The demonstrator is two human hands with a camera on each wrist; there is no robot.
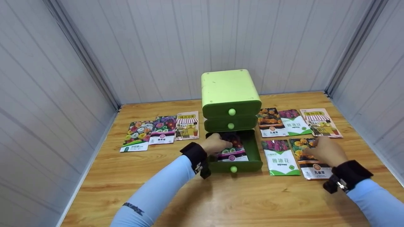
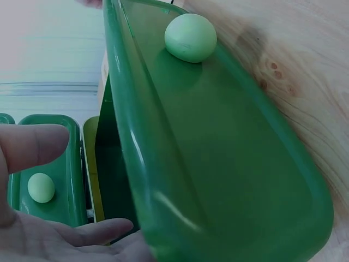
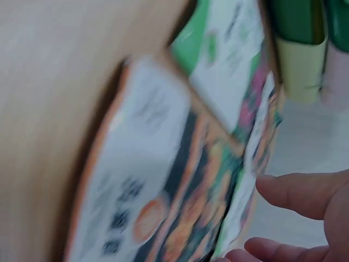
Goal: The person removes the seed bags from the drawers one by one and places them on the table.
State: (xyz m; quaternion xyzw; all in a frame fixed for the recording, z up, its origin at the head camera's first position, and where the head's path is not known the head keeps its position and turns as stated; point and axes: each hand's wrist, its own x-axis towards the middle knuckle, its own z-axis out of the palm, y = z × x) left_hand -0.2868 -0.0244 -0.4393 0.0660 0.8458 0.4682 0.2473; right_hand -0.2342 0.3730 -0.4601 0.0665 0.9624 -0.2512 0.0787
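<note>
A light-green cabinet (image 1: pixel 228 90) with three dark-green drawers stands mid-table. Its bottom drawer (image 1: pixel 255 148) is pulled out, and a dark flower seed packet (image 1: pixel 235 149) lies inside. My left hand (image 1: pixel 217 143) reaches into that drawer and rests on the packet's left side; the left wrist view shows its fingers (image 2: pixel 82 232) loose and straight beside the drawer front (image 2: pixel 218 164) with its round knob (image 2: pixel 190 37). My right hand (image 1: pixel 325 150) hovers over an orange-flower seed packet (image 1: pixel 315 168) lying right of the drawer. In the right wrist view that packet (image 3: pixel 163 191) is blurred, and the fingers (image 3: pixel 305 196) above it are uncurled.
Three seed packets (image 1: pixel 162 129) lie in a row left of the cabinet. Three more packets (image 1: pixel 293 122) lie at the back right, and a green-and-white packet (image 1: pixel 281 157) sits beside the orange one. Grey panel walls close in the wooden table (image 1: pixel 240 195) on three sides.
</note>
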